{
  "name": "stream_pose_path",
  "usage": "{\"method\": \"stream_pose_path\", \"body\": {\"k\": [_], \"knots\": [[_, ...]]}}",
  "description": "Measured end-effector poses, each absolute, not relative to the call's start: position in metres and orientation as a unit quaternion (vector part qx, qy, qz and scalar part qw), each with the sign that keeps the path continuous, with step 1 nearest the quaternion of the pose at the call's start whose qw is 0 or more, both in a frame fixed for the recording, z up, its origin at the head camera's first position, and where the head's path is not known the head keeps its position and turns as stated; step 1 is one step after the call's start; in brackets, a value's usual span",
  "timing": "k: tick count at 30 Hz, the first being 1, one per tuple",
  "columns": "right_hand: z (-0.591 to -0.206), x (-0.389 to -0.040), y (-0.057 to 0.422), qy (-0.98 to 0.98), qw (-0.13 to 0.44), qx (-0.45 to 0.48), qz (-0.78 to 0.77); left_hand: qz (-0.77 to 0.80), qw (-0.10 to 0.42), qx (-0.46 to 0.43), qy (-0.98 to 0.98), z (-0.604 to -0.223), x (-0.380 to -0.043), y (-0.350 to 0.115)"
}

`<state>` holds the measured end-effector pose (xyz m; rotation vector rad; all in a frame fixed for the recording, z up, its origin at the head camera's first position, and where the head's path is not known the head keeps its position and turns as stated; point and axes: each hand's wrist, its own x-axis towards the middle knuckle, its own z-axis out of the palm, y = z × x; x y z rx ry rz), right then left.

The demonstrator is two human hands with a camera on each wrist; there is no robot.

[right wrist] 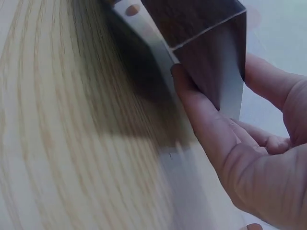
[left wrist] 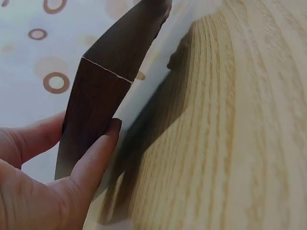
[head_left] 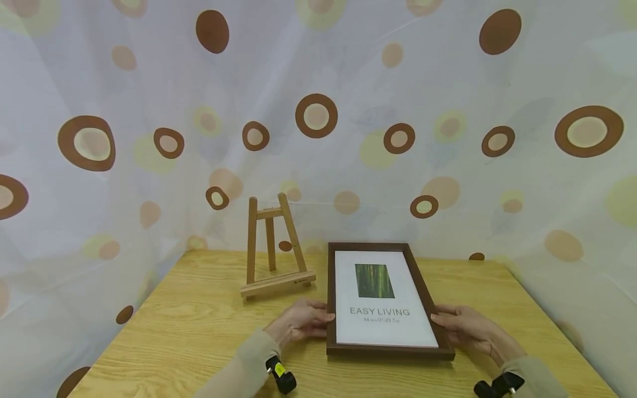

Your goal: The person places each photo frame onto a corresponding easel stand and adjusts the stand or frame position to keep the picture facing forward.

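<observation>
A dark brown picture frame (head_left: 368, 351) is held by its two long sides, face up and tilted, with a white insert (head_left: 385, 334) reading "EASY LIVING" and a green forest picture. My left hand (head_left: 302, 320) grips the left side, thumb on top and fingers beneath. On the opposite side my right hand (head_left: 470, 326) pinches the edge the same way. Both wrist views show the frame's corner (left wrist: 98, 91) raised off the table, with a shadow below. A small wooden easel (head_left: 252, 243) stands to the left of the frame, apart from it.
The light wood-grain table (head_left: 174, 309) spreads under everything. Behind and on both sides hangs a pale curtain (head_left: 348, 166) with brown and yellow spots. Black wrist cameras (head_left: 282, 378) sit on both wrists.
</observation>
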<state>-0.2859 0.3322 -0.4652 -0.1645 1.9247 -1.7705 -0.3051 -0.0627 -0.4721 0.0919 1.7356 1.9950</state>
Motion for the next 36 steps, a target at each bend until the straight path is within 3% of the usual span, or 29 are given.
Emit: {"method": "stream_pose_path", "body": {"k": [6, 14, 36], "knots": [[-0.46, -0.283, 0.333, 0.701, 0.272, -0.082, -0.654, 0.739, 0.238, 0.038, 0.629, -0.47, -0.304, -0.066], [-0.46, -0.284, 0.334, 0.587, 0.34, -0.169, -0.715, 0.735, 0.209, 0.06, 0.643, -0.464, -0.302, -0.076], [-0.454, -0.282, 0.322, 0.631, 0.274, -0.165, -0.706, 0.718, 0.216, 0.12, 0.651, -0.454, -0.299, -0.087]]}}
